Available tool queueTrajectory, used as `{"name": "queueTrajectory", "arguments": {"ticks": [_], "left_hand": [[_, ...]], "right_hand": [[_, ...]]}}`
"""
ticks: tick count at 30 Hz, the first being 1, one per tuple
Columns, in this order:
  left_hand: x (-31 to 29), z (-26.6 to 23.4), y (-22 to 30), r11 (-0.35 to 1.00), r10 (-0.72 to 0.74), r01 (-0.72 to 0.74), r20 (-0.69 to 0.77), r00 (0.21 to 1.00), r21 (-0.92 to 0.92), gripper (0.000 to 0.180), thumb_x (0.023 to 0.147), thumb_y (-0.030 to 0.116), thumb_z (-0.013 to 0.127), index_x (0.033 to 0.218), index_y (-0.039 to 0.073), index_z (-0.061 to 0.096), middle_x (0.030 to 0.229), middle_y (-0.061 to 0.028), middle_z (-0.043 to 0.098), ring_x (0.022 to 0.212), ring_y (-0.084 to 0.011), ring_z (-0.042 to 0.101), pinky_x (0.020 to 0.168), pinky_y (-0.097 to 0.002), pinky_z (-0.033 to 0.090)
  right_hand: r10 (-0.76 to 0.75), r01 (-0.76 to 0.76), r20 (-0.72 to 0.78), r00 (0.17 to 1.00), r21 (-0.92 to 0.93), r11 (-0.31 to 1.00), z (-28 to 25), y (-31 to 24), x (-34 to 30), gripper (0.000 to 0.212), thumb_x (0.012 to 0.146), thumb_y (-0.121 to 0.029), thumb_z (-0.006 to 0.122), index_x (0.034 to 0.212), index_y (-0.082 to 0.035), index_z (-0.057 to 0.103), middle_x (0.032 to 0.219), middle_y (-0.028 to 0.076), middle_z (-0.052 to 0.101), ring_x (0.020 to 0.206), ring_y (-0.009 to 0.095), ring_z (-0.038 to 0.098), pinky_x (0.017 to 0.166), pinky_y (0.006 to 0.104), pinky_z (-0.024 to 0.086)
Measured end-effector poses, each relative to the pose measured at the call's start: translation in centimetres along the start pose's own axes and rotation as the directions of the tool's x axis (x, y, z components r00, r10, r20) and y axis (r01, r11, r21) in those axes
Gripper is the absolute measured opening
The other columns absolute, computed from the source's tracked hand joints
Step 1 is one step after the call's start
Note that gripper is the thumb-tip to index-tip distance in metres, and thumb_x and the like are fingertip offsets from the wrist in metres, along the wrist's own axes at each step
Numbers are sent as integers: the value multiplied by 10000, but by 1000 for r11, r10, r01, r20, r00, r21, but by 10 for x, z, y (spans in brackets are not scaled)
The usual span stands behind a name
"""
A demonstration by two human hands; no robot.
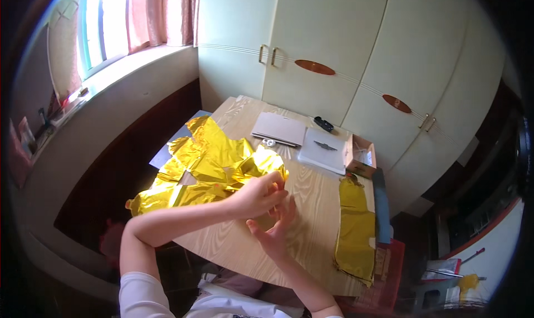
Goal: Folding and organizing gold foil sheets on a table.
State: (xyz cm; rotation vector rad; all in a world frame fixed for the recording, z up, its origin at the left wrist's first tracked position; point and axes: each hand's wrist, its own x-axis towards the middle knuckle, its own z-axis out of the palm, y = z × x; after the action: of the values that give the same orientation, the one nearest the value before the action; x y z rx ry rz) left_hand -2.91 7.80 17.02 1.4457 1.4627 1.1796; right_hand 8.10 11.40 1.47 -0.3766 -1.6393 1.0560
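Note:
My left hand (253, 198) reaches across above the table with its fingers curled in a pinch. What it holds, if anything, is hidden behind the fingers. Just below it, my right hand (273, 235) is open, thumb and fingers apart, its fingertips close to those of the left. Crumpled shiny gold foil (208, 151) spreads over the left side of the table, and its near edge passes behind my left hand. Along the right side lies a flat stack of folded gold foil (356, 229), apart from both hands.
On the wooden table (314, 206), a pale grey folder or laptop (278, 130), a clear-lidded flat box (322, 151), a black object (323, 124) and small white pieces (268, 143) lie toward the back. An open box (360, 155) stands at the far right corner, near cream cupboards (328, 28).

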Motion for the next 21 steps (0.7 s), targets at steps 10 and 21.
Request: {"name": "queueTrajectory", "arguments": {"ticks": [10,21], "left_hand": [[-16,63,-22,791,140,-279,-283,949,-544,129,984,106,546,1085,57,483,882,-52,625,740,-76,598,612,-225,462],[-58,17,-50,385,-43,-668,-736,676,-637,198,973,111,525,1167,151,525,822,8,597,580,-74,509,503,-231,418]], "right_hand": [[-571,350,-124,811,-679,645,-22,-7,39,911,888,-525,592,1533,-136,79,1522,242,127,1412,502,169,1072,729,145],[-395,457,272,877,-728,512,-39,-83,44,439,826,-151,643,1253,-80,574,1322,180,496,1227,374,506,1033,586,374]]}}
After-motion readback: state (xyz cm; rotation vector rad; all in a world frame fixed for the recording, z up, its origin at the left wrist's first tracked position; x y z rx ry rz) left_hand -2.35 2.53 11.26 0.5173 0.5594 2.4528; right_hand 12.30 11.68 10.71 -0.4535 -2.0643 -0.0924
